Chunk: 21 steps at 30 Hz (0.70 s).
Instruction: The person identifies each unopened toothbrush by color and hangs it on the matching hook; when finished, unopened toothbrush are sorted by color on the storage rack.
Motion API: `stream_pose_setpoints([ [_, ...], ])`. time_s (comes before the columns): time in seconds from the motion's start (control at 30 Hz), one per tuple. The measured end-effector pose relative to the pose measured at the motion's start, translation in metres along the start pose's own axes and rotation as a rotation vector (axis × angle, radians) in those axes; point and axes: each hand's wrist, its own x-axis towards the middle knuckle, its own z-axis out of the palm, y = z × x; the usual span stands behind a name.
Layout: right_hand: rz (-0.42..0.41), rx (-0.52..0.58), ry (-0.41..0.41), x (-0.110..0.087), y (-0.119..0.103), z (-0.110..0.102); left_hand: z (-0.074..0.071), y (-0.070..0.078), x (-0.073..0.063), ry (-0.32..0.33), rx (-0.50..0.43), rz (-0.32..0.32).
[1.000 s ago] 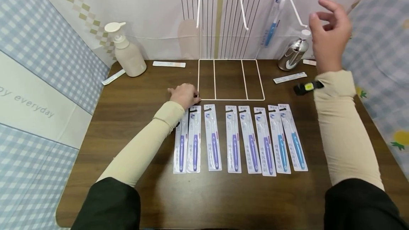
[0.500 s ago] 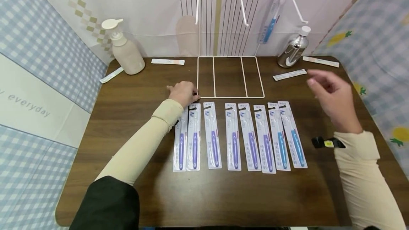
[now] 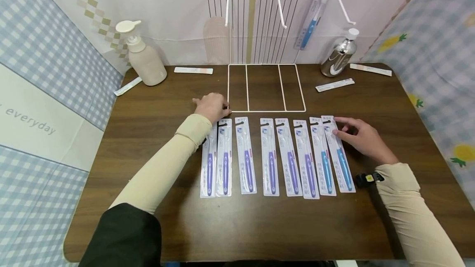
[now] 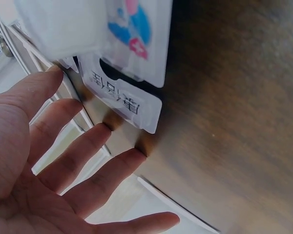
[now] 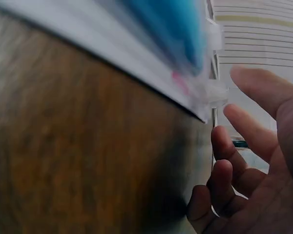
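Observation:
A row of packaged toothbrushes lies on the table, purple-handled ones (image 3: pixel 271 158) on the left and two blue-handled at the right end. My right hand (image 3: pixel 361 139) reaches the top of the rightmost blue toothbrush pack (image 3: pixel 340 158), thumb and index finger apart at its edge. In the right wrist view the pack's blue handle (image 5: pixel 171 34) looms close and blurred. My left hand (image 3: pixel 211 107) rests at the front left corner of a white wire rack (image 3: pixel 274 111), its fingers (image 4: pixel 88 187) extended and spread. Beside them is the top of a toothbrush pack (image 4: pixel 122 97).
Three bare hooks or rods project from the rack; a blue toothbrush pack (image 3: pixel 313 15) hangs by the right one (image 3: pixel 342 1). A beige pump bottle (image 3: pixel 146 63) stands back left, a silver bottle (image 3: pixel 338 57) back right. Narrow paper sachets (image 3: pixel 193 70) lie along the back.
My right hand has come down from beside the hanging pack at the upper right to the rightmost toothbrush on the table. My left hand has stayed at the rack's corner.

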Motion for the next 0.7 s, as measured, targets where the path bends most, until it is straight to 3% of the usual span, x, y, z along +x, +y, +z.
stream_pose_setpoints([
  [0.33, -0.039, -0.044, -0.027, 0.003, 0.006, 0.004, -0.002, 0.0, -0.002, 0.002, -0.005, -0.007],
  [0.5, -0.02, 0.002, -0.026, 0.002, 0.009, -0.001, -0.001, 0.0, -0.002, 0.004, -0.006, -0.013],
  [0.6, -0.02, 0.071, 0.023, 0.0, 0.006, -0.008, 0.0, 0.0, -0.001, 0.003, -0.01, -0.011],
  [0.7, -0.064, 0.159, 0.13, -0.001, -0.003, -0.017, 0.001, 0.0, -0.001, 0.006, -0.013, -0.001],
])
